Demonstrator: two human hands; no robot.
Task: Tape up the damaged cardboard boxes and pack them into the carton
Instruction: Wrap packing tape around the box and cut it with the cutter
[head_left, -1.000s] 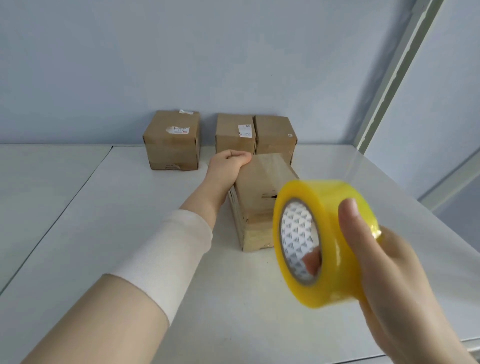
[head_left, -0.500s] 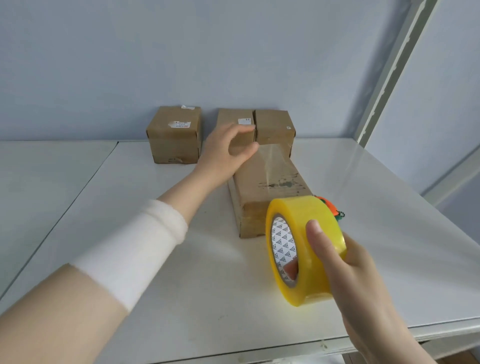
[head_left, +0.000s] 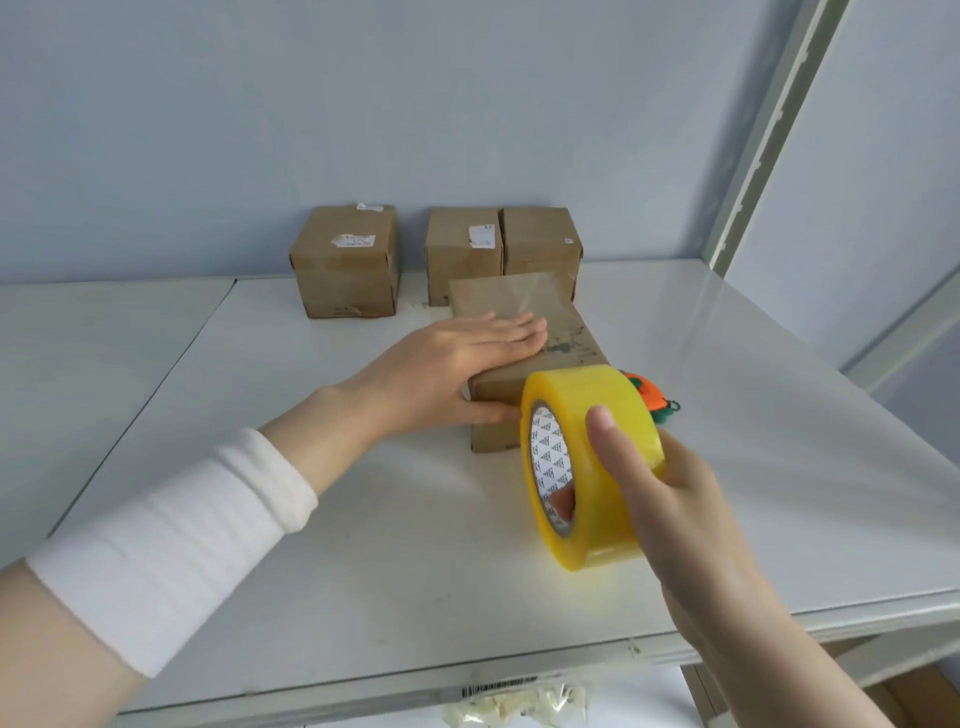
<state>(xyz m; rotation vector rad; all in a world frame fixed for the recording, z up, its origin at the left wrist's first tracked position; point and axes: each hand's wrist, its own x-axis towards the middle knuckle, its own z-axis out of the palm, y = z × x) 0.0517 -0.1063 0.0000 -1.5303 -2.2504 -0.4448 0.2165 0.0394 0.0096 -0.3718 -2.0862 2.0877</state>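
Our left hand (head_left: 457, 364) has slid back to press flat on the cardboard box (head_left: 498, 301) as our right hand (head_left: 670, 499), gripping the tape roll (head_left: 597, 410), lowers it, the strip nearly laid

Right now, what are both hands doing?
Left hand: open, pressing flat on the cardboard box.
Right hand: gripping the yellow tape roll.

Yellow translucent tape roll (head_left: 597, 457) w/ white triangle-print core; brown cardboard boxes (head_left: 345, 260); white bench (head_left: 363, 519); orange-green trinket (head_left: 652, 402).
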